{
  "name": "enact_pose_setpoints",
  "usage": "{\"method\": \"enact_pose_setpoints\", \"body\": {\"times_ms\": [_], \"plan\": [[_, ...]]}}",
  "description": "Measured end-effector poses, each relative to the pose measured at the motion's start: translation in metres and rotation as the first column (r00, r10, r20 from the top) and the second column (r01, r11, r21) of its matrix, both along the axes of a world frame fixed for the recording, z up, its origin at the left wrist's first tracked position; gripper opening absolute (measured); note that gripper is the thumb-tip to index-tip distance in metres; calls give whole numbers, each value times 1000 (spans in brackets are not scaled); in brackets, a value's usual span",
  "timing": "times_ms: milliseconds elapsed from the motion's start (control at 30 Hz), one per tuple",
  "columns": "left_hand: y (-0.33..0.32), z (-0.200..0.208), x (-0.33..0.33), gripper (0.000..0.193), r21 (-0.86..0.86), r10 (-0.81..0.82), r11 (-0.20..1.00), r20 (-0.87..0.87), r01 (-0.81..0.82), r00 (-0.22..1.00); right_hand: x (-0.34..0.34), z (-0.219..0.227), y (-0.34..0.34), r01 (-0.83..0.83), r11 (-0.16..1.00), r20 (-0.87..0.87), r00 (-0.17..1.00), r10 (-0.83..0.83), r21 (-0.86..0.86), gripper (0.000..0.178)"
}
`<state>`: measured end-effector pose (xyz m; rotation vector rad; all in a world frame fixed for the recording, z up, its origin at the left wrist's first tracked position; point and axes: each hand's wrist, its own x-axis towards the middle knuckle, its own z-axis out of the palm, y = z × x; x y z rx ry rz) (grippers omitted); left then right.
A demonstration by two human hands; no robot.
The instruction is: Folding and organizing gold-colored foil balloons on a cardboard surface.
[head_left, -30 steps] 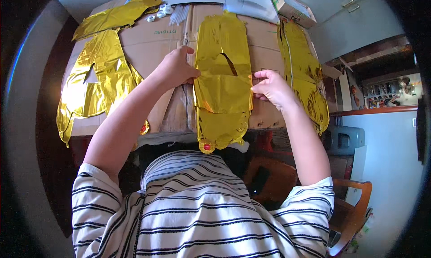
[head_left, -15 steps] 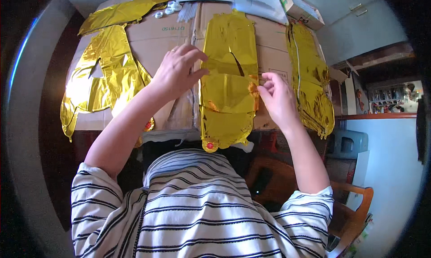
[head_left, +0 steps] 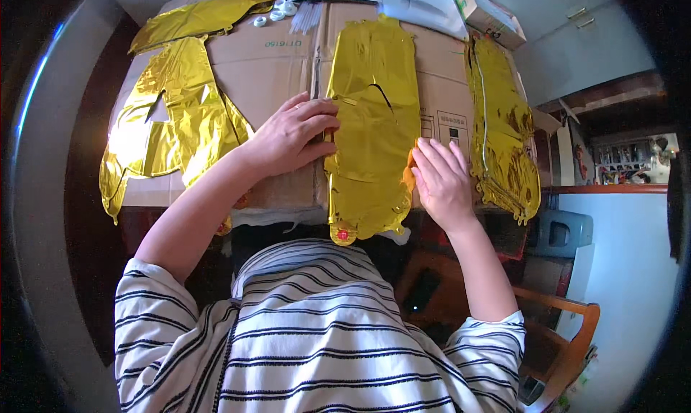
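A flat gold foil balloon [head_left: 374, 139] lies lengthwise in front of me, with a short dark slit in its upper middle and a round red-marked tab at its near end. Along its left edge rests my left hand [head_left: 295, 134], open, fingertips touching the foil and thumb apart. My right hand [head_left: 440, 179] is open too, its fingers stretched out against the right edge, where the foil shows an orange reflection. Neither hand holds anything that I can see.
Cardboard [head_left: 252, 75] covers the table. An A-shaped gold foil balloon [head_left: 173, 125] lies left, another gold foil piece [head_left: 504, 125] right, more foil [head_left: 194, 21] at the far left. White tape rolls [head_left: 277, 14] and an open box [head_left: 489, 17] stand behind. A wooden chair [head_left: 586, 319] is at right.
The folded-up middle of the foil balloon now lies flatter, and its slit has narrowed. Both hands have moved nearer to me and down to its edges.
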<state>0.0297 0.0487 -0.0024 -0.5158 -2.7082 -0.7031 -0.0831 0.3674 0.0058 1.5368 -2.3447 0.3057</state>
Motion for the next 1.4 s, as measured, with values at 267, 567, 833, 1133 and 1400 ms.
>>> {"method": "enact_pose_setpoints", "body": {"times_ms": [267, 567, 833, 1133, 1400], "plan": [[-4, 4, 2, 55, -18, -23, 1000, -2, 23, 1000, -3, -1, 5, -19, 1000, 17, 1000, 19, 8, 33], [-3, 9, 0, 58, -44, -60, 997, -48, 58, 997, -6, 2, 2, 10, 999, 124, 992, -4, -46, 33], [-6, 12, -7, 53, -23, -38, 999, -70, 37, 997, 45, 31, -49, -21, 990, 180, 983, 46, -139, 38], [-10, 13, -13, 50, 2, -55, 998, -69, 55, 996, 72, 8, -94, -155, 985, 101, 981, 163, -82, 47], [-17, 10, -22, 49, 9, -33, 999, -48, 33, 998, 74, 7, -95, -141, 989, 65, 988, 143, -31, 38]]}}
